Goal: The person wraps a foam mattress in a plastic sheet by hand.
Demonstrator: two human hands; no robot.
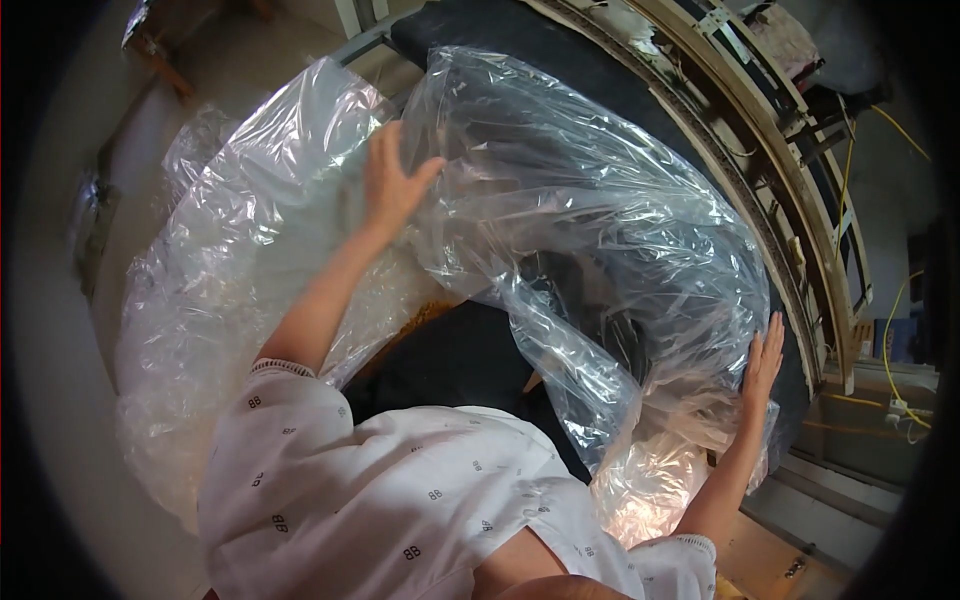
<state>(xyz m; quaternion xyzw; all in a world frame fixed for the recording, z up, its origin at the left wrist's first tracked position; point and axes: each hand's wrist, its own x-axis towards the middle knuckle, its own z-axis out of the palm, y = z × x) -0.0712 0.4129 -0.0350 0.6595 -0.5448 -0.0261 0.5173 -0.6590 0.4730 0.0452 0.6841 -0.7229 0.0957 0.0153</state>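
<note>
A big sheet of clear, crinkled plastic film (560, 220) lies bunched over a dark padded object (470, 355). My left hand (392, 185) reaches far forward with fingers spread and presses on the film near its upper middle. My right hand (763, 362) lies flat on the film's right edge, fingers together and pointing up. Neither hand is closed around the plastic. White short sleeves with small dark marks cover both my upper arms.
A curved wooden frame (770, 190) with slats runs along the right of the dark object. Yellow cables (890, 330) hang at the far right. More plastic (200, 300) billows at the left over a pale floor.
</note>
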